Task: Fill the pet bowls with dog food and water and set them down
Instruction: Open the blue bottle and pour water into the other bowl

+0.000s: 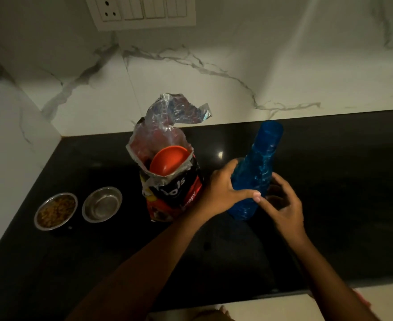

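Head view: the left hand grips the lower body of the blue water bottle, which stands on the black table. The right hand has its fingers spread and curled just beside the bottle; contact cannot be confirmed. The open dog food bag stands left of the bottle with an orange scoop inside. Further left sit two steel bowls: the food bowl holds kibble, and the second bowl holds none.

We stand in a home kitchen, black counter, marble backsplash behind it, switch plate above it.
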Motion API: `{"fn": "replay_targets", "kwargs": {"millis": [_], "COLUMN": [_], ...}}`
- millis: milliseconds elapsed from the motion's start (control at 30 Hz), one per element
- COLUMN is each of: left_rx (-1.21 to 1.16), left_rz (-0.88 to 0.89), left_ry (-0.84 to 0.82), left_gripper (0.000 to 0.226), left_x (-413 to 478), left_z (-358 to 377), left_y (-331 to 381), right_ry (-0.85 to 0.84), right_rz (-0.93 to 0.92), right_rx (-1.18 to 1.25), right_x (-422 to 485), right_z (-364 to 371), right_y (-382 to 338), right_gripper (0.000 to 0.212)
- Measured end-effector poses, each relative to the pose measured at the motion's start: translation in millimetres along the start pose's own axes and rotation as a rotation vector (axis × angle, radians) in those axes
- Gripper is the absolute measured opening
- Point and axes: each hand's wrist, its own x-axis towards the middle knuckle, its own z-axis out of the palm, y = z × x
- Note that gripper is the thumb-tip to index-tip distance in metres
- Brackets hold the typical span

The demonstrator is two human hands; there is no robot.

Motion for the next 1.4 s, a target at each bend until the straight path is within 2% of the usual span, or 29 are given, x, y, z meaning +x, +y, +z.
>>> {"fn": "replay_targets", "kwargs": {"millis": [333, 633, 733, 800, 1033, 1267, 1333, 1400], "left_rx": [-0.226, -0.27, -0.292, -0.313, -0.4, -0.481, -0.498, -0.5], "left_rz": [0.048, 0.059, 0.048, 0.025, -0.05, -0.133, -0.159, -0.177], "left_ry": [-0.121, -0.152, -0.159, -0.16, -0.079, 0.034, 0.08, 0.138], "left_gripper": [0.068, 0.067, 0.058, 0.055, 0.064, 0.038, 0.038, 0.043], "left_x": [-65.7, -133.7, -151.9, -162.8, -183.0, -189.8, -190.4, -190.2], "left_z": [-34.2, -107.0, -132.2, -148.1, -191.6, -199.8, -196.2, -190.4], "left_y": [1.8, -14.1, -25.4, -31.9, -44.9, -52.4, -53.6, -55.4], "right_ry": [0.058, 0.107, 0.087, 0.055, -0.144, -0.407, -0.468, -0.5], "right_rz": [-0.101, -0.035, -0.011, -0.001, 0.035, 0.094, 0.094, 0.095], "right_rx": [0.111, 0.159, 0.164, 0.163, 0.128, 0.124, 0.128, 0.145], "right_x": [-63.6, -120.2, -133.1, -138.8, -127.6, -94.3, -86.4, -80.2], "right_z": [38.7, 119.3, 146.3, 161.8, 199.0, 208.2, 207.6, 205.9], "right_y": [-62.0, -101.6, -108.5, -113.7, -127.9, -126.8, -127.0, -124.2], "right_gripper": [0.064, 0.069, 0.072, 0.071, 0.078, 0.082, 0.076, 0.06]}}
